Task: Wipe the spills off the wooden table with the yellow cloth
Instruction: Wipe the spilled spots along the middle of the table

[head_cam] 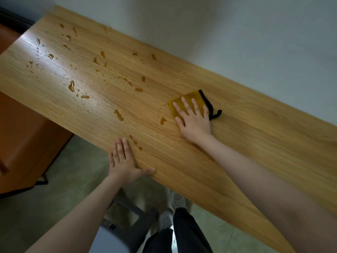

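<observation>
A long wooden table runs from upper left to lower right. Several amber spills dot its left and middle parts. The yellow cloth, edged in black, lies flat near the table's middle. My right hand presses on the cloth with straight, spread fingers and covers its near part. One spill sits just left of the cloth. My left hand rests flat on the table's near edge with its fingers straight and its thumb along the rim.
A pale wall stands behind the table. An orange-brown cabinet is at the left. Below the table edge, a dark stool and my legs stand on the greenish floor.
</observation>
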